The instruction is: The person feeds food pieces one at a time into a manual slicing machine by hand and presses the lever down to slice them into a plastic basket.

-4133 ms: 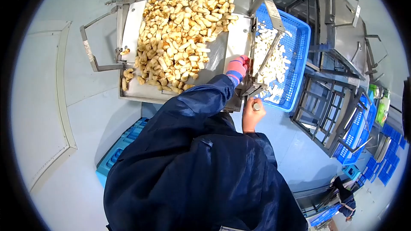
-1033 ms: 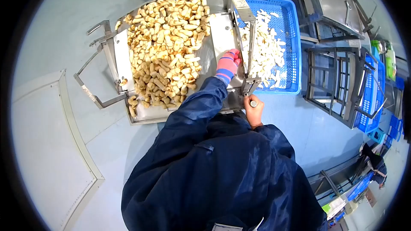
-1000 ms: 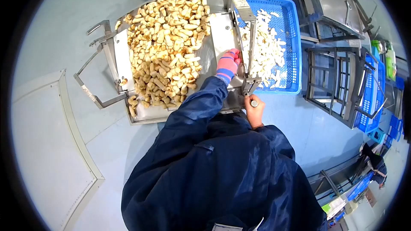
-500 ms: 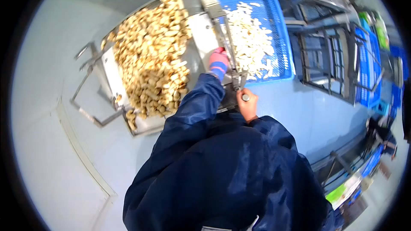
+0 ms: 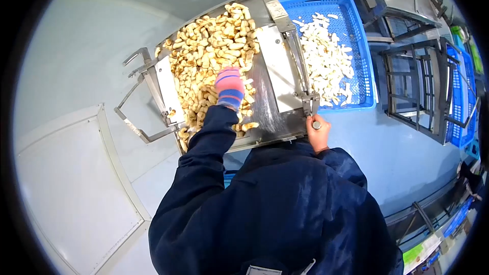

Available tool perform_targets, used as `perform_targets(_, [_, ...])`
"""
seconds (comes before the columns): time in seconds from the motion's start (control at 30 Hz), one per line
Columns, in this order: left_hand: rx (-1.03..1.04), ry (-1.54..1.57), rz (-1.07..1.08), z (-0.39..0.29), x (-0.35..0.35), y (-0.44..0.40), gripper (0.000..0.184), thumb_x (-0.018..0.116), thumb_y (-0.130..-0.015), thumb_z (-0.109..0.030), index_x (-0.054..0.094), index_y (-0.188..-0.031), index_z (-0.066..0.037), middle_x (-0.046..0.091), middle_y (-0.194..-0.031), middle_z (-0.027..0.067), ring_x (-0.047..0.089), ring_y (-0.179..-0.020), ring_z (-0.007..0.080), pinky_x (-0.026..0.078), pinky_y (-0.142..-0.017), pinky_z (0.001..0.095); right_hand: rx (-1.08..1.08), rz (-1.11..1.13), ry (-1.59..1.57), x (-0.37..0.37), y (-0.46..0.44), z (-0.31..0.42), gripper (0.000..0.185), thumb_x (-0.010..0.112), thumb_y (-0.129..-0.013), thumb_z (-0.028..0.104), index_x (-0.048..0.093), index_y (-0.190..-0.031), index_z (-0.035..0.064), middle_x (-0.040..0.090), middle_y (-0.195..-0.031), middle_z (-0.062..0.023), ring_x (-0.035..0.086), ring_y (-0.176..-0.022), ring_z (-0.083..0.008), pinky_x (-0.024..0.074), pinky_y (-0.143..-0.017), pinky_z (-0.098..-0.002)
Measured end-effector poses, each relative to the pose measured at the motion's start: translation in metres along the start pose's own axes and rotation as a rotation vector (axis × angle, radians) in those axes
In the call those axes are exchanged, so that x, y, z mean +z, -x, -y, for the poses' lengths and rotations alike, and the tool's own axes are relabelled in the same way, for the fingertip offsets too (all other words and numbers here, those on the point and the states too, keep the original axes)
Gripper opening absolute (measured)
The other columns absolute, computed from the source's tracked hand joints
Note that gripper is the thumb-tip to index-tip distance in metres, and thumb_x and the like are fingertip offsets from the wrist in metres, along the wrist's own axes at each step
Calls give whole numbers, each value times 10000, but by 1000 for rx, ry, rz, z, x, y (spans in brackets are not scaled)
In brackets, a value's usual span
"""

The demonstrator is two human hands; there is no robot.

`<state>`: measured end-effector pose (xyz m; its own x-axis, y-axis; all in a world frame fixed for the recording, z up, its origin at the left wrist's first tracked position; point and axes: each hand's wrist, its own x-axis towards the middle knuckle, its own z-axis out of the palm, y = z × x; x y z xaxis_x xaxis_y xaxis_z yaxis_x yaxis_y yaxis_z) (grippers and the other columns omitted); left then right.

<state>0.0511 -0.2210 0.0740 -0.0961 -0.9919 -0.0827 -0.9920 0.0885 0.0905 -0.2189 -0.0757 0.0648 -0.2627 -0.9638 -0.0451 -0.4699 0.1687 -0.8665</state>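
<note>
Left of the basket [image 5: 359, 51], mushrooms [image 5: 211, 48] lie heaped on the steel desk [image 5: 263, 84]. Also left of the basket, the gloved left hand [image 5: 229, 86] is over the mushrooms; I cannot tell whether its fingers are apart or clamped on any. Beside the basket's near left corner, the bare right hand [image 5: 319, 139] has its fingers clamped round 1 handle [image 5: 317, 125]. Inside the basket lie white slices [image 5: 326, 61].
</note>
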Motion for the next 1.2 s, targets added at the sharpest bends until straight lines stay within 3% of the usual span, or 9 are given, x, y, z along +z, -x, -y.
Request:
perform_targets(0.27, [73, 141, 63, 47, 24, 18, 280, 711, -682, -148, 589, -929, -100, 560, -989, 144, 561, -902, 320, 469, -760, 398, 24, 2, -51, -1, 0, 3, 253, 635, -788, 121, 496, -600, 24, 478, -503, -149, 462, -409, -240, 385, -446, -336])
perform_targets(0.3, [173, 239, -142, 50, 18, 19, 229, 695, -734, -152, 577, -914, -73, 584, -881, 124, 601, -777, 250, 482, -661, 346, 25, 8, -51, -1, 1, 1, 251, 635, -788, 123, 499, -602, 24, 481, -506, -149, 464, -411, -238, 385, -446, -335])
perform_targets(0.43, [-359, 1248, 43, 2, 8, -8, 166, 623, -836, -167, 558, -890, -24, 569, -618, 33, 509, -490, 102, 426, -504, 240, 29, 13, -30, -1, 0, 4, 248, 641, -785, 130, 506, -607, 22, 485, -512, -149, 462, -415, -225, 385, -445, -332])
perform_targets(0.53, [-314, 1257, 38, -42, 59, -24, 257, 550, -882, -115, 552, -1131, -50, 588, -802, 35, 551, -633, 102, 454, -555, 222, 43, 12, -16, -6, -2, 20, 250, 645, -784, 135, 507, -609, 22, 487, -514, -150, 470, -417, -237, 385, -443, -332])
perform_targets(0.67, [-530, 1937, 107, -112, 98, -19, 307, 465, -918, -44, 519, -1220, -43, 572, -957, 58, 570, -769, 131, 517, -714, 240, 3, 9, 15, -14, -7, 39, 237, 644, -782, 111, 508, -610, 23, 488, -511, -145, 493, -420, -241, 385, -440, -330])
perform_targets(0.87, [-172, 958, -185, -140, 108, 1, 289, 577, -832, -61, 589, -1120, -55, 623, -896, 101, 596, -784, 197, 486, -710, 300, -10, 11, 10, -12, -7, 35, 247, 642, -780, 96, 492, -598, 23, 469, -492, -139, 462, -400, -216, 370, -431, -329])
perform_targets(0.9, [-237, 1025, -110, -143, 93, 4, 312, 623, -771, -38, 592, -1081, -53, 623, -906, 134, 598, -824, 262, 480, -746, 334, -7, 18, 9, -12, -8, 35, 248, 641, -780, 95, 491, -597, 22, 469, -492, -140, 461, -399, -217, 368, -430, -329])
perform_targets(1.17, [-267, 1205, -93, -139, 122, -2, 352, 664, -739, 4, 567, -1075, -41, 607, -798, 64, 559, -709, 160, 477, -683, 276, 31, 19, 9, -3, -2, 16, 244, 635, -788, 113, 503, -612, 7, 449, -493, -149, 416, -412, -199, 375, -454, -356])
perform_targets(1.2, [-311, 1246, -23, -140, 102, -1, 336, 655, -742, -22, 572, -1064, -70, 625, -827, 98, 598, -755, 238, 487, -697, 331, 44, 24, 2, 3, 3, -2, 241, 635, -789, 117, 508, -617, 3, 448, -497, -154, 410, -419, -194, 376, -458, -359])
